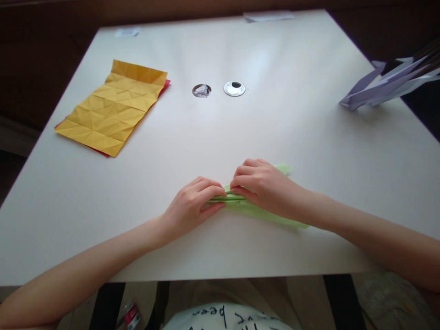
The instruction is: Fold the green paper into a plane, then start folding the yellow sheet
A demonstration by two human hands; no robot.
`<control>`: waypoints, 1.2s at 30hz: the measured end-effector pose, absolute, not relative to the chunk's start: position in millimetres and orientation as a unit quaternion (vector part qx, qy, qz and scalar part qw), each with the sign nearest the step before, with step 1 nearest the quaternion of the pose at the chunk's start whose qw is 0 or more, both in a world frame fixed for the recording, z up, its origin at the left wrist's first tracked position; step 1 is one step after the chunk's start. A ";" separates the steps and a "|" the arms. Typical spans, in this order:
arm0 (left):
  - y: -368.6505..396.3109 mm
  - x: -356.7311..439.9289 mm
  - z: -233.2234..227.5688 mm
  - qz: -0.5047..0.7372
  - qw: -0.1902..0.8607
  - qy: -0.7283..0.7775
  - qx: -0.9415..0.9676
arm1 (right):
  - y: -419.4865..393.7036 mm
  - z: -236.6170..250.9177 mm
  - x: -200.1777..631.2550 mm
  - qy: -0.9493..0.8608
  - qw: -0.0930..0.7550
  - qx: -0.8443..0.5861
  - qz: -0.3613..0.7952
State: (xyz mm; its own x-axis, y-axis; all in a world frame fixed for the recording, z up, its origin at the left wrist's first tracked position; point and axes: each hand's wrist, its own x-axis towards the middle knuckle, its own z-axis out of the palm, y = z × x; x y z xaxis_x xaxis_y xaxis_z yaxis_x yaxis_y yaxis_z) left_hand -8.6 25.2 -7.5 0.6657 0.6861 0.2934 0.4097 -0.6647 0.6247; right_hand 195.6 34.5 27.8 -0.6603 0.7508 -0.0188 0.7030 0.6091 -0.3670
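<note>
A light green sheet of folded paper [261, 214] lies on the white table near its front edge, with narrow folds along its middle. My left hand [195, 199] pinches the left end of the folds between thumb and fingers. Just right of it, my right hand [259, 185] has its fingers closed on the same paper from above. The two hands nearly touch. Parts of the paper are hidden under both hands, and its right end spreads out beyond my right hand.
On the table [172, 146], a creased yellow paper [110, 110] lies over a red sheet [166, 86] at the left. A round hole [201, 90] and a round metal cover [234, 89] are at the back middle. Folded lavender paper [378, 87] overhangs the right edge.
</note>
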 end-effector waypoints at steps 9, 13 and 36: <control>27.6 -6.3 -11.7 0.269 0.280 0.322 0.863 | 37.8 39.4 204.1 -0.895 0.123 -0.386 0.185; 28.3 -5.2 -12.0 0.274 0.287 0.324 0.859 | 28.8 45.9 206.3 -0.893 0.168 -0.380 0.170; 29.3 -5.8 -14.8 0.287 0.273 0.321 0.860 | -1.3 1.2 204.4 -0.893 0.233 -0.384 -0.035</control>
